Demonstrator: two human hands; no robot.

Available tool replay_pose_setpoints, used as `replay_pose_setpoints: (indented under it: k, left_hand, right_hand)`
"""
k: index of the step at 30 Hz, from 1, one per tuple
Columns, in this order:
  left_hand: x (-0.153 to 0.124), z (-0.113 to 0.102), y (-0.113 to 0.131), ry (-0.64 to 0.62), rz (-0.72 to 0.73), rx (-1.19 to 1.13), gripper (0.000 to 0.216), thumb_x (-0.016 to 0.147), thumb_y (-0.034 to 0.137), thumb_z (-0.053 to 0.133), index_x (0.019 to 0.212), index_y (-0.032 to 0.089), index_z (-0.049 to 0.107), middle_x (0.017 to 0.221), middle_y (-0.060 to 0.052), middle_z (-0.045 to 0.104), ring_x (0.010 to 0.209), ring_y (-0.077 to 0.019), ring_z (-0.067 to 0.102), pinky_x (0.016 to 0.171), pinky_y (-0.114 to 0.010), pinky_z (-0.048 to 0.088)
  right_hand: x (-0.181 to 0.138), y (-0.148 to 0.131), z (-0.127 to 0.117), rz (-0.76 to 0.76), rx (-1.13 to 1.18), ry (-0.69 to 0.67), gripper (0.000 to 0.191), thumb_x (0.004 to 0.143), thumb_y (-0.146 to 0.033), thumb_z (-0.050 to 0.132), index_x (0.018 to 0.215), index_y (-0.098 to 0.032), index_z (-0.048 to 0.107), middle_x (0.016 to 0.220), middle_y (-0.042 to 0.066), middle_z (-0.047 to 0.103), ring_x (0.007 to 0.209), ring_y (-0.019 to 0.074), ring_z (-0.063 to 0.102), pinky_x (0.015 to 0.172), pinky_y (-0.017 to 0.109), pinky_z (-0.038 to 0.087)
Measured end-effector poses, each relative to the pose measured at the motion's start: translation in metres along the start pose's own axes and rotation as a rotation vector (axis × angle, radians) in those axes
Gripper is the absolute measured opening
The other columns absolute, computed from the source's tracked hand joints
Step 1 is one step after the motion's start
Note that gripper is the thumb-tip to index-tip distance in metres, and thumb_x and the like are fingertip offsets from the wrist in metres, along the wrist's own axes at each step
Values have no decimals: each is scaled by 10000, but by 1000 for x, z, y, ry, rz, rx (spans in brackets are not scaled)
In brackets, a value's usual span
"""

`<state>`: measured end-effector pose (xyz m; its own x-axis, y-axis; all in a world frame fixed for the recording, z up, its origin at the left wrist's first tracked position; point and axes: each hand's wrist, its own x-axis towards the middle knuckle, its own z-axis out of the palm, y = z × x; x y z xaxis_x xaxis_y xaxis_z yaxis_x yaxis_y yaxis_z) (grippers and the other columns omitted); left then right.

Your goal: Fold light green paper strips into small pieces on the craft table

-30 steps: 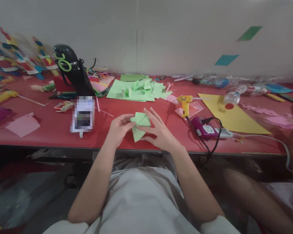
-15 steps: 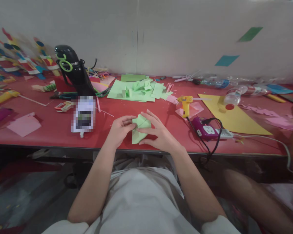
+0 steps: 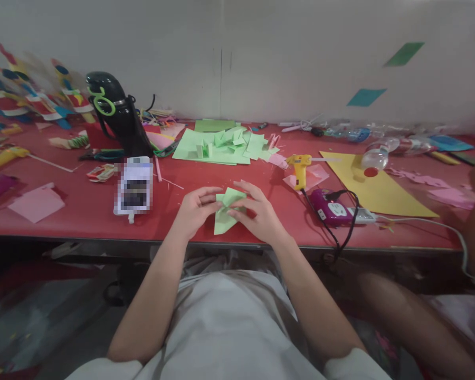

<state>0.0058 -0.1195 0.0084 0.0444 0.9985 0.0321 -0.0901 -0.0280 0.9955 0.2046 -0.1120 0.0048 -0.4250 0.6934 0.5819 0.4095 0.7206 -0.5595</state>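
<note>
A small piece of folded light green paper point(image 3: 224, 221) is held between my two hands, just above the near edge of the red table point(image 3: 190, 171). My left hand point(image 3: 196, 210) pinches its left side with thumb and fingers. From the right, my right hand point(image 3: 261, 214) grips the paper, its thumb and a finger close together near the middle. Part of the paper is hidden behind the fingers. Beyond my hands lie light green sheets point(image 3: 188, 146) with folded green paper pieces point(image 3: 233, 138) on top.
To the right, a yellow glue gun point(image 3: 300, 170), a purple power socket point(image 3: 332, 207) with cables and a yellow sheet point(image 3: 396, 195). On the left, a phone point(image 3: 133, 184), a tilted black bottle point(image 3: 119, 113) and pink paper point(image 3: 37, 202). Another person's leg point(image 3: 411, 322) is at lower right.
My right hand's fingers have drawn in from spread over the paper to a pinch near its middle. The paper's upper part has shifted and looks folded differently.
</note>
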Motion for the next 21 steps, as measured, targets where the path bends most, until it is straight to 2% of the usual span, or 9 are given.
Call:
replay_pose_setpoints:
  k: [4, 8, 11, 14, 18, 21]
  left_hand:
    - [1, 1, 0, 49, -64, -80, 406, 636, 252, 823, 1011, 150, 707, 849, -54, 705, 813, -184, 672, 773, -324, 544]
    - [3, 2, 0, 42, -91, -125, 412, 609, 240, 834, 992, 151, 712, 874, -62, 713, 831, -198, 679, 767, -332, 554]
    - [3, 1, -1, 34, -85, -99, 387, 623, 247, 829, 982, 150, 720, 881, -71, 718, 854, -208, 682, 784, -335, 551]
    - [3, -1, -2, 3, -46, -56, 377, 648, 259, 817, 997, 153, 720, 894, -76, 723, 852, -211, 685, 789, -334, 543]
    - [1, -1, -3, -50, -17, -77, 411, 626, 241, 833, 1007, 155, 707, 914, -79, 730, 879, -217, 690, 814, -332, 537]
    - [0, 0, -2, -19, -5, -58, 394, 642, 260, 829, 998, 152, 702, 887, -74, 724, 866, -209, 685, 801, -325, 535]
  right_hand:
    - [-3, 0, -5, -46, 70, -118, 421, 711, -424, 811, 1090, -266, 715, 1544, 86, 390, 1477, 312, 277, 1175, 554, 319]
    - [-4, 3, -7, -39, 102, -208, 420, 791, -304, 759, 1204, -318, 681, 1616, 41, 256, 1504, 295, 211, 1179, 552, 314]
    - [-4, 6, -6, -37, 101, -163, 306, 839, -268, 707, 1141, -320, 717, 1589, 41, 321, 1480, 280, 281, 1165, 538, 345]
    - [-2, 6, -3, -32, 71, -76, 202, 835, -328, 712, 1032, -306, 751, 1514, 57, 439, 1425, 280, 382, 1125, 526, 397]
    - [0, 2, -1, 23, 59, -53, 229, 832, -407, 705, 1003, -258, 739, 1449, 103, 503, 1364, 280, 456, 1096, 500, 425]
    - [0, -3, -2, 57, 73, -41, 210, 850, -411, 684, 954, -232, 722, 1415, 121, 526, 1338, 278, 484, 1087, 488, 431]
